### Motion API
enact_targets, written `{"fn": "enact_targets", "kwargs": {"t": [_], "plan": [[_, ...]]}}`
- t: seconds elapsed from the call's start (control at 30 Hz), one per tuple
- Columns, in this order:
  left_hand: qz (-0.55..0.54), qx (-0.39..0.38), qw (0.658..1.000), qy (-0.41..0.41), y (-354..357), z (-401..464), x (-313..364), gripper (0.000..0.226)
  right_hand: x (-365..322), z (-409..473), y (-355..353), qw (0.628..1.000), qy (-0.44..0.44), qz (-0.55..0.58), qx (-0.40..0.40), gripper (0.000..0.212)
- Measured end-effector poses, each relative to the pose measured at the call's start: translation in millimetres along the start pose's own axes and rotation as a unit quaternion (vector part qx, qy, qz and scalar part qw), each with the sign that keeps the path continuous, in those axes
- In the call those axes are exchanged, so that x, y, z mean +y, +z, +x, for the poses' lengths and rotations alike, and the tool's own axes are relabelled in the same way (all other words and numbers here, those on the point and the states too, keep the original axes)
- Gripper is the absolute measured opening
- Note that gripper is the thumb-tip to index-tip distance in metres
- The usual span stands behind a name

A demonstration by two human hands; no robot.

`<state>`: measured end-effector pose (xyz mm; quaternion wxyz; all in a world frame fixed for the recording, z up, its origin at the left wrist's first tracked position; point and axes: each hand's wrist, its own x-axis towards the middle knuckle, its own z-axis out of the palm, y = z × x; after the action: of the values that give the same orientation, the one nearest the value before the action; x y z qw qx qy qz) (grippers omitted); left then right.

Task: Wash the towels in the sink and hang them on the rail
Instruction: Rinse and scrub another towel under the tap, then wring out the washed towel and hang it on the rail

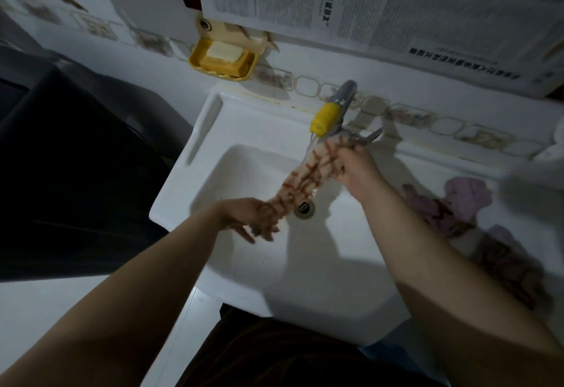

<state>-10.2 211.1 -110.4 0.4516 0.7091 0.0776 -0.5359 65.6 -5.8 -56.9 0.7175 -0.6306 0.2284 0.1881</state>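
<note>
Rinsing stage: your left hand [256,218] and right hand [355,166] each grip an end of the checked towel [305,177], stretched under the tap [323,118] over the sink [244,173]. Next, wring firmly.

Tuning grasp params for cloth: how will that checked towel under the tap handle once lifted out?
Likely floppy: the checked towel sags in a twisted rope between the left hand and right hand. Probably heavy for its size and dripping, since water from the tap runs onto it. Possibly slippery when wet.
</note>
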Motion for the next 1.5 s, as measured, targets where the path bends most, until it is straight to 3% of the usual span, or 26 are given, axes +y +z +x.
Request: {"fn": "enact_targets", "kwargs": {"t": [0.07, 0.17, 0.27, 0.3, 0.37, 0.43, 0.5, 0.63, 0.77, 0.87, 0.97, 1.03, 1.13, 1.23, 1.33, 1.4, 1.43, 1.5], "plan": [[-0.193, -0.049, 0.975, 0.095, 17, 3, 10, 0.047, 3, -15, 19, 0.995, -0.040, -0.091, -0.004, 0.016], [-0.464, -0.065, 0.871, 0.148, 33, 11, 32, 0.095, 16, -47, 36, 0.938, -0.157, -0.303, -0.058, 0.018], [-0.598, -0.061, 0.783, 0.160, 38, 15, 57, 0.095, 36, -65, 36, 0.853, -0.250, -0.442, -0.123, 0.011], [-0.623, -0.047, 0.766, 0.147, 38, 15, 64, 0.088, 42, -69, 31, 0.838, -0.262, -0.461, -0.131, 0.021], [-0.625, -0.008, 0.768, 0.139, 36, 17, 70, 0.068, 49, -76, 21, 0.870, -0.260, -0.407, -0.103, 0.020], [-0.597, 0.026, 0.790, 0.137, 33, 16, 72, 0.050, 48, -76, 8, 0.926, -0.238, -0.292, -0.013, 0.018], [-0.587, 0.042, 0.799, 0.128, 31, 9, 81, 0.046, 38, -56, -10, 0.964, -0.167, -0.189, 0.087, 0.021], [-0.590, 0.033, 0.795, 0.138, 30, 2, 102, 0.066, 3, -12, -39, 0.985, -0.041, -0.070, 0.153, 0.013], [-0.634, -0.032, 0.759, 0.146, 27, 0, 118, 0.103, -16, 2, -37, 0.986, -0.008, -0.039, 0.161, 0.009], [-0.672, -0.083, 0.720, 0.150, 22, -1, 127, 0.098, -19, 1, -32, 0.987, -0.006, -0.043, 0.156, 0.028], [-0.630, -0.042, 0.760, 0.152, 15, -4, 126, 0.043, -19, 3, -30, 0.986, -0.020, -0.066, 0.149, 0.029], [-0.590, -0.020, 0.791, 0.163, 11, -7, 120, 0.018, -21, 5, -25, 0.987, -0.031, -0.101, 0.123, 0.050], [-0.491, -0.008, 0.863, 0.119, 8, -11, 108, 0.004, -30, 6, -17, 0.960, -0.021, -0.263, 0.096, 0.076], [-0.365, -0.024, 0.929, 0.064, 6, -14, 105, 0.014, -25, -3, -14, 0.921, -0.024, -0.384, 0.057, 0.090], [-0.236, -0.055, 0.969, 0.045, 3, -19, 107, 0.017, 10, -28, -3, 0.836, -0.119, -0.532, -0.062, 0.117], [-0.159, -0.101, 0.981, 0.045, -2, -28, 108, 0.017, 34, -37, 1, 0.796, -0.194, -0.557, -0.138, 0.115], [-0.127, -0.129, 0.982, 0.045, -6, -32, 106, 0.015, 41, -38, 1, 0.820, -0.215, -0.511, -0.143, 0.105], [-0.069, -0.173, 0.982, 0.042, -14, -40, 101, 0.013, 42, -41, 1, 0.880, -0.230, -0.404, -0.097, 0.065]]}}
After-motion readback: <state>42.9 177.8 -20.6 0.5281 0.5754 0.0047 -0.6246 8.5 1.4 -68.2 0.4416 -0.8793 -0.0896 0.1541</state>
